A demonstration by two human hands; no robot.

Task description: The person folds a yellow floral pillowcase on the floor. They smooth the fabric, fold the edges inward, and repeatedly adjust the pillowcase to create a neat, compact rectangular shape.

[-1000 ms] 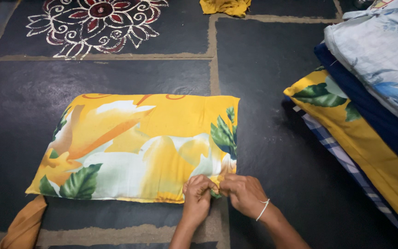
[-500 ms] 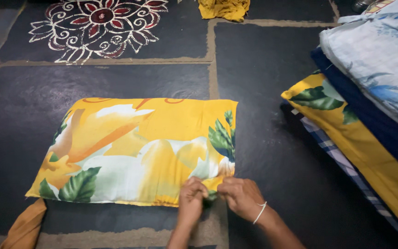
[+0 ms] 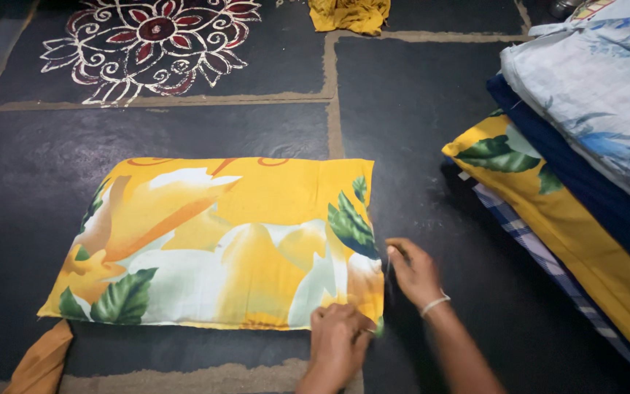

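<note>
**Pillow corner being tidied on the floor**

Pillow [image 3: 213, 244], in a yellow floral cover, lies flat on the dark stone floor [image 3: 402, 109]. The left hand [image 3: 338, 337] has its fingers curled down on the near right corner, pinching the cover's edge. The right hand [image 3: 415, 271] rests with fingers loosely spread against the pillow's right end, gripping nothing. By the look of it, the cover's open end is being closed off; smoothing that end seems to need both hands on the seam. The cover looks filled. Stacked folded bedding [image 3: 585, 146] sits well apart on the right; a painted floor pattern [image 3: 151, 40] lies beyond.
</note>
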